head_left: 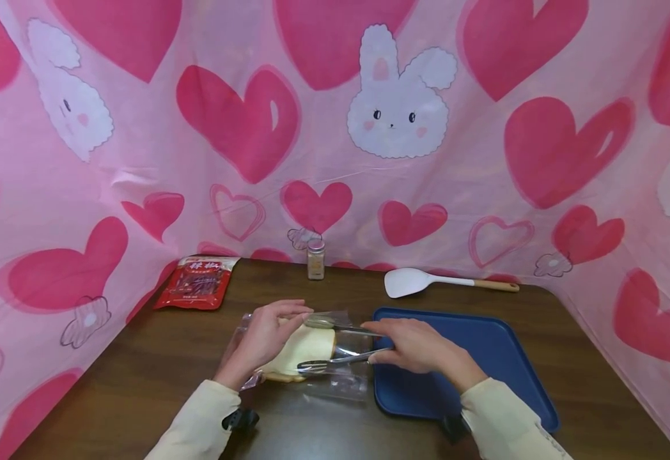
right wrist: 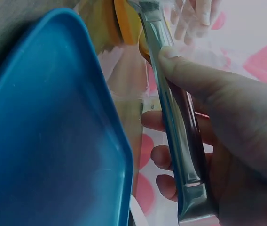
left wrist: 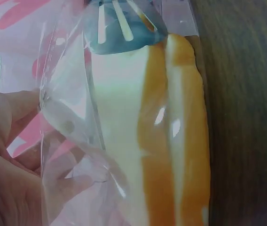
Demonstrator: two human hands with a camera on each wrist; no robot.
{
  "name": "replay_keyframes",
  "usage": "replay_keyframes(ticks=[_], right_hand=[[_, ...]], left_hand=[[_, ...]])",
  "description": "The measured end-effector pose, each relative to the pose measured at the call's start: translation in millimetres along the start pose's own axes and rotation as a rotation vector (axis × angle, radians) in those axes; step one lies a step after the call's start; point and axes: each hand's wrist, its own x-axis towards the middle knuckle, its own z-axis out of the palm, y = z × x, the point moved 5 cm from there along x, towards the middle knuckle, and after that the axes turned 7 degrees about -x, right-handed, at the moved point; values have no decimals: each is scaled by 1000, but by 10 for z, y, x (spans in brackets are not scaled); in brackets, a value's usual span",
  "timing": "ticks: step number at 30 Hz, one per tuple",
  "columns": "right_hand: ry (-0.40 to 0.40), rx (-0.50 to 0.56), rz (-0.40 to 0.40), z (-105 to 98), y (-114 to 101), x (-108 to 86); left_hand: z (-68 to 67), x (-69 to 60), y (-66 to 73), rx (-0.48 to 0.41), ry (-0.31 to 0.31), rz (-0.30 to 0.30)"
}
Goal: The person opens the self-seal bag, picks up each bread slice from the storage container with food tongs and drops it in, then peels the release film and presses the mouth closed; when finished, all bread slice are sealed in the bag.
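Note:
Sliced bread (head_left: 303,351) lies in a clear plastic bag (head_left: 343,385) on the table, its mouth towards the right. At the bag's upper edge my left hand (head_left: 268,335) holds the film between thumb and fingers; part of the hand shows through the plastic in the left wrist view. My right hand (head_left: 418,345) grips metal tongs (head_left: 352,358), thumb on one arm and fingers around the other side. The tongs' spread slotted heads reach to the bread, one (left wrist: 126,28) overlapping the end of the slices in the left wrist view.
A blue tray (head_left: 467,383) lies right of the bag, partly under my right hand. Behind it is a white spatula (head_left: 410,282) with a wooden handle. A small spice jar (head_left: 315,260) and a red food packet (head_left: 199,284) stand along the back, near the heart-print curtain (head_left: 335,172).

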Motion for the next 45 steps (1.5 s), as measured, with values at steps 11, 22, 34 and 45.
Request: replay_keyframes(ticks=[11, 22, 34, 45], right_hand=[[82, -5, 11, 34, -31, 14], [89, 12, 6, 51, -75, 45], [123, -29, -45, 79, -67, 40], [126, -16, -25, 92, -79, 100]], left_hand=[[14, 14, -32, -1, 9, -36], [3, 10, -36, -23, 33, -37], [10, 19, -71, 12, 26, -95], [35, 20, -44, -50, 36, -64]])
